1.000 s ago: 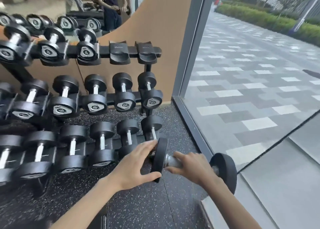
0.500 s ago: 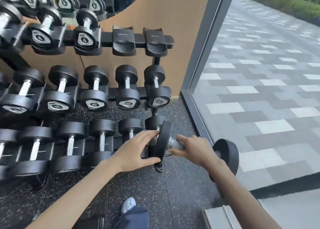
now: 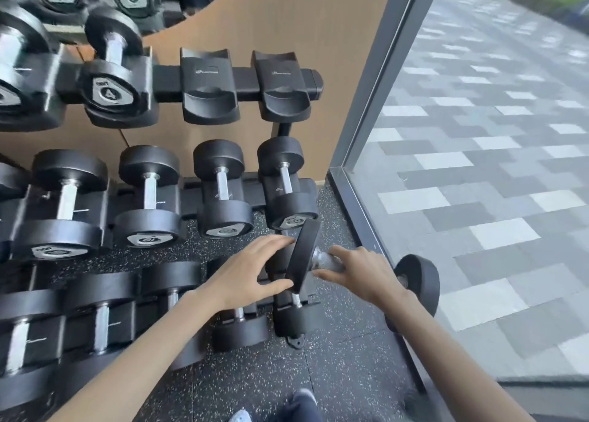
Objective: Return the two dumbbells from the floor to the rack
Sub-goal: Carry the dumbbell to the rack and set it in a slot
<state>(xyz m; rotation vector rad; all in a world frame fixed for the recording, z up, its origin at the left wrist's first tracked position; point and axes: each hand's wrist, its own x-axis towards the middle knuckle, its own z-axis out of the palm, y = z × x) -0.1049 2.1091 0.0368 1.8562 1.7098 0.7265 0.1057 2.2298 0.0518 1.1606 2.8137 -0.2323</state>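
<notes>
I hold one black dumbbell with a steel handle in the air, roughly level, in front of the rack's right end. My right hand wraps the handle. My left hand cups the dumbbell's left head, with fingers spread over its face and edge. The three-tier black rack fills the left of the view. On its top tier two saddles stand bare, the left saddle and the right saddle. A second loose dumbbell is not visible.
The middle and bottom tiers are full of black dumbbells. A grey window frame and glass wall run close on the right. Speckled rubber floor lies below. My shoe and trouser leg show at the bottom edge. A mirror hangs above the rack.
Both hands have carried the dumbbell upward and nearer the rack. The view has closed in, so the top tier's bare saddles now look larger and lower.
</notes>
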